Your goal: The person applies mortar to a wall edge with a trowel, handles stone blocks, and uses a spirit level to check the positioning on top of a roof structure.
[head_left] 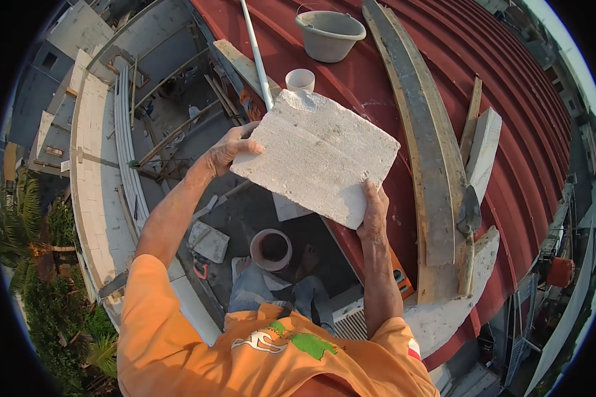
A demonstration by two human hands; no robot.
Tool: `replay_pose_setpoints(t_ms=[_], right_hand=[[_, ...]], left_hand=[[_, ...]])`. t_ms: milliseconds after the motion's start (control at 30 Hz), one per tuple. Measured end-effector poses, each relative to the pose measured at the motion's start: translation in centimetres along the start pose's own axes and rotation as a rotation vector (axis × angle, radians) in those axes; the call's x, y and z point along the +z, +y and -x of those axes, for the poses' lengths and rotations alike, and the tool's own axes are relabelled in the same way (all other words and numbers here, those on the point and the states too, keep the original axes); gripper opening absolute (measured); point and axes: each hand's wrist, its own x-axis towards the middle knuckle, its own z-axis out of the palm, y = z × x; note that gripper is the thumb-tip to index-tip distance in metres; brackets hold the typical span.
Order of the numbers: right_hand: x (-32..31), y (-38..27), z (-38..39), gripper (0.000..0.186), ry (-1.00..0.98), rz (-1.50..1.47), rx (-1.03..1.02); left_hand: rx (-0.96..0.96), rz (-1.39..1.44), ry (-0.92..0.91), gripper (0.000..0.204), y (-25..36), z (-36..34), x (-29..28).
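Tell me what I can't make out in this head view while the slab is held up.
- Underside of the white block: faces away from the camera.
- Palms of left hand and right hand: behind the block's edges.
- Inside of the grey bucket: its top is cut by the picture's edge.
- Trowel handle end: blends with the plank.

White block point(316, 156), ribbed red roof point(510, 99), seemingly grey bucket point(329, 34).

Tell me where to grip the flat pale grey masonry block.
Grip the flat pale grey masonry block at two opposite edges, from left and right, as the left hand and right hand do: it is broad, thin and held flat.
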Motion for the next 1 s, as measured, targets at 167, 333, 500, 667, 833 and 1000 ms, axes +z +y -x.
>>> replay_pose_setpoints(t_ms=[167, 333, 500, 667, 833, 1000], right_hand=[[-1.9, -0.1, -5.2, 0.066, 0.184, -0.051, -0.124], [-3.2, 0.0, -8.7, 0.062, 0.298, -0.073, -0.155], [-2.4, 2.0, -11.2, 0.059, 0.338, 0.006, -0.277], [-3.0, 2.6, -12.0, 0.065, 0.369, 0.013, -0.306], [-2.4, 2.9, -11.9, 0.078, 0.357, 0.097, -0.28], [-3.6, 3.6, -13.0, 0.086, 0.338, 0.141, -0.261]], left_hand=[[0.133, -0.385, -0.054, 0.084, 0.1, -13.6, 1.4], [0.081, -0.613, -0.002, 0.075, 0.4, -21.7, 3.4], [0.097, -0.655, 0.129, 0.069, -1.7, -25.7, 2.9], [0.11, -0.587, 0.181, 0.063, -2.2, -28.3, 4.5], [0.091, -0.572, 0.178, 0.062, -4.3, -29.1, 3.6], [0.025, -0.416, 0.227, 0.057, -5.7, -29.5, 3.9]])
